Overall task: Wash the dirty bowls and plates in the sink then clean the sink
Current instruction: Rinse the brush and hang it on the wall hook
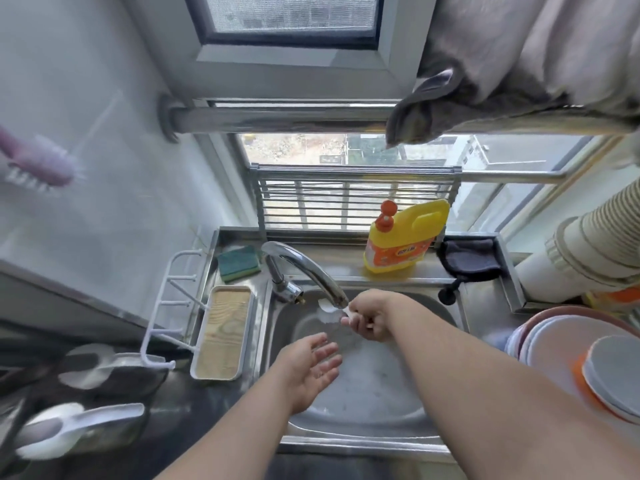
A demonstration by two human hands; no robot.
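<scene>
The steel sink (pixel 374 420) lies below me, its basin wet and holding no dishes. The chrome faucet (pixel 304 268) curves over its far left corner. My right hand (pixel 369 315) is closed on a small white spoon (pixel 328 306), whose bowl sits right under the spout. My left hand (pixel 313 367) hovers over the middle of the basin, palm up, fingers apart, holding nothing. White plates and bowls (pixel 554 344) are stacked in a pink basin on the right counter, with an upturned grey-based orange bowl (pixel 613 379) on top.
A yellow detergent bottle (pixel 405 237) and a dark cloth (pixel 469 258) stand on the back ledge. A green-yellow sponge (pixel 239 263) lies left of the faucet, beside a wooden-bottomed tray (pixel 223 332) and a white rack (pixel 169 306). White scoops (pixel 79 431) lie at the lower left.
</scene>
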